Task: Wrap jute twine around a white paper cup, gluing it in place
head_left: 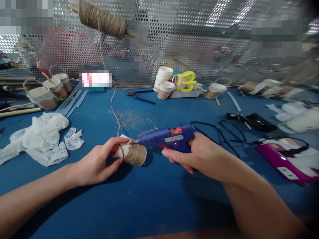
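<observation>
My left hand (99, 162) grips a white paper cup (136, 154) lying on its side, its lower part wrapped in brown twine. Fingers press at the cup's white end, where the twine (115, 114) runs up toward a large spool (102, 20). In my right hand (199, 152) is a blue hot glue gun (166, 137) with a small red light lit. Its metal nozzle points left and meets or nearly meets the wrapped cup near my left fingertips; exact contact I cannot make out.
White lace (37, 136) lies at left, below several twine-wrapped cups (46, 99) with handles. Pliers (142, 96), yellow-handled scissors (188, 81) and more cups stand along the back by a perforated metal screen (159, 43). A black cord (224, 129) and a magenta power strip (284, 162) are at right.
</observation>
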The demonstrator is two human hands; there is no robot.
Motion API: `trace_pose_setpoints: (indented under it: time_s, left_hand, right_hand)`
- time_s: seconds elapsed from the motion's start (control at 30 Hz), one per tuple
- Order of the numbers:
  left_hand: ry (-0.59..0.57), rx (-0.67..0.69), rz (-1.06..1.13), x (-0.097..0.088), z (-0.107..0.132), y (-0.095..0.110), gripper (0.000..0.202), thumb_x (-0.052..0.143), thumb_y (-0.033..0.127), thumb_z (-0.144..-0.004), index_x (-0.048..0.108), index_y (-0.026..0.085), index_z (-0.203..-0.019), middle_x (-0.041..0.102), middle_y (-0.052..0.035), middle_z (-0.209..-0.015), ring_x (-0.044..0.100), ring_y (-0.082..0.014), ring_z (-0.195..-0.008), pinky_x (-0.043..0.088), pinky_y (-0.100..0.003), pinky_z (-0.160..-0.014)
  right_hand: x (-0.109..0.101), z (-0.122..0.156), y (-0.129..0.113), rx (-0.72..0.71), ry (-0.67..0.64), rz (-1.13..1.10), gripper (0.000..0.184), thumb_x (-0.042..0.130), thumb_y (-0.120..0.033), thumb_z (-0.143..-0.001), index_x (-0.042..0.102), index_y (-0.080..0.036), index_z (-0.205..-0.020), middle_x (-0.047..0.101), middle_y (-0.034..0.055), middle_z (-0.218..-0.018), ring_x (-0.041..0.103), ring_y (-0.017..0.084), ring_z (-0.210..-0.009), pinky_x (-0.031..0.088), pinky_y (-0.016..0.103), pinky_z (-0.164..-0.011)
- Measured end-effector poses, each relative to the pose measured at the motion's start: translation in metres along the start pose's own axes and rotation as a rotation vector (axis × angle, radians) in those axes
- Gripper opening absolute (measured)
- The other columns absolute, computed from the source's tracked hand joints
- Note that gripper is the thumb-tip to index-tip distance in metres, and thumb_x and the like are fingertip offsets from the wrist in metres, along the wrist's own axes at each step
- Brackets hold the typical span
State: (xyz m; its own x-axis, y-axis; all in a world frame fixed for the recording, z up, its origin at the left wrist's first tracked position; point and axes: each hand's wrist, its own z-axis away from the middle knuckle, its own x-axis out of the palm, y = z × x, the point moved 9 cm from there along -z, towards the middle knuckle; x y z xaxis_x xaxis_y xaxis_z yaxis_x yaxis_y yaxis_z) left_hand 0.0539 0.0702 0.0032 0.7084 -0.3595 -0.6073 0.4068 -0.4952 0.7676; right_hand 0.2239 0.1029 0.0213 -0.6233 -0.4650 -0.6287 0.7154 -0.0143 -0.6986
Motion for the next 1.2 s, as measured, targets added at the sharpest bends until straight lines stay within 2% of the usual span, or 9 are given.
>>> trace_pose_setpoints:
  time_s: [0.23, 0.3, 0.37, 0.47, 0.73, 0.9, 0.97, 1.03, 1.2]
  left_hand:
    - [0.017, -0.092, 0.124, -0.001, -0.002, -0.011, 0.043, 0.044, 0.013, -0.084, 0.029, 0.016, -0.123, 0.06, -0.009, -0.098, 0.06, -0.0125, -0.075, 0.048, -0.024, -0.067]
    - [0.024, -0.098, 0.146, -0.001, -0.002, -0.011, 0.042, 0.043, 0.013, -0.084, 0.028, 0.015, -0.124, 0.061, -0.0092, -0.098, 0.059, -0.0121, -0.075, 0.048, -0.024, -0.066]
    - [0.025, -0.089, 0.143, -0.001, -0.002, -0.01, 0.042, 0.043, 0.013, -0.084, 0.028, 0.015, -0.124, 0.061, -0.0092, -0.097, 0.059, -0.012, -0.074, 0.048, -0.024, -0.066]
    - [0.031, -0.07, 0.091, -0.001, -0.002, -0.006, 0.041, 0.042, 0.013, -0.084, 0.028, 0.014, -0.123, 0.062, -0.0093, -0.096, 0.059, -0.0122, -0.072, 0.048, -0.025, -0.065]
    - [0.044, 0.001, -0.051, 0.0, 0.002, 0.001, 0.042, 0.042, 0.014, -0.084, 0.028, 0.015, -0.123, 0.061, -0.0053, -0.085, 0.059, -0.0123, -0.068, 0.047, -0.024, -0.063]
    - [0.058, 0.062, -0.141, 0.0, 0.003, 0.008, 0.042, 0.042, 0.013, -0.083, 0.029, 0.015, -0.123, 0.061, -0.005, -0.083, 0.06, -0.0138, -0.068, 0.047, -0.024, -0.062]
    - [0.061, 0.084, -0.161, 0.0, 0.004, 0.011, 0.043, 0.042, 0.012, -0.082, 0.03, 0.016, -0.123, 0.062, -0.0051, -0.083, 0.06, -0.014, -0.068, 0.047, -0.024, -0.062]
    - [0.059, 0.109, -0.16, 0.001, 0.004, 0.013, 0.043, 0.042, 0.012, -0.082, 0.031, 0.016, -0.123, 0.062, -0.0073, -0.089, 0.061, -0.0143, -0.072, 0.048, -0.024, -0.064]
    - [0.047, 0.174, -0.163, 0.004, 0.004, 0.02, 0.045, 0.042, 0.009, -0.082, 0.029, 0.016, -0.125, 0.059, -0.0133, -0.108, 0.061, -0.0153, -0.084, 0.05, -0.026, -0.071]
  right_hand:
    - [-0.004, -0.005, -0.007, -0.158, -0.06, -0.154, 0.024, 0.056, -0.043, -0.076, 0.061, -0.02, -0.07, 0.046, -0.0056, -0.038, 0.047, 0.011, -0.04, 0.042, 0.025, -0.049]
    - [-0.018, -0.011, -0.004, -0.186, 0.039, -0.198, 0.028, 0.055, -0.045, -0.077, 0.059, -0.019, -0.066, 0.051, -0.0023, -0.045, 0.054, 0.014, -0.052, 0.044, 0.027, -0.058]
    - [-0.037, -0.019, 0.007, -0.131, 0.224, -0.169, 0.031, 0.057, -0.048, -0.074, 0.058, -0.019, -0.064, 0.058, 0.0019, -0.058, 0.058, 0.017, -0.064, 0.044, 0.028, -0.06]
    - [-0.061, -0.03, 0.024, 0.025, 0.455, -0.025, 0.028, 0.061, -0.045, -0.071, 0.057, -0.018, -0.067, 0.056, 0.0005, -0.057, 0.05, 0.013, -0.051, 0.038, 0.027, -0.049]
    - [-0.057, -0.076, 0.032, 0.018, 0.434, 0.024, 0.025, 0.062, -0.038, -0.069, 0.051, -0.02, -0.057, 0.051, 0.0008, -0.048, 0.048, 0.013, -0.042, 0.036, 0.028, -0.045]
    - [-0.058, -0.082, 0.024, -0.062, 0.51, 0.089, 0.034, 0.065, -0.037, -0.068, 0.041, -0.023, -0.048, 0.05, 0.0053, -0.056, 0.055, 0.023, -0.072, 0.039, 0.033, -0.06]
    - [-0.049, -0.08, 0.01, -0.119, 0.485, 0.08, 0.032, 0.062, -0.038, -0.072, 0.045, -0.022, -0.05, 0.055, 0.0076, -0.064, 0.054, 0.025, -0.085, 0.04, 0.034, -0.068]
    - [-0.028, -0.08, -0.01, -0.183, 0.371, 0.053, 0.03, 0.059, -0.043, -0.075, 0.054, -0.02, -0.054, 0.06, 0.0083, -0.072, 0.054, 0.024, -0.089, 0.041, 0.034, -0.074]
    - [0.049, -0.079, -0.06, -0.279, -0.127, -0.086, 0.057, 0.033, -0.059, -0.084, 0.07, -0.018, -0.072, 0.069, 0.0063, -0.085, 0.061, 0.015, -0.076, 0.046, 0.029, -0.072]
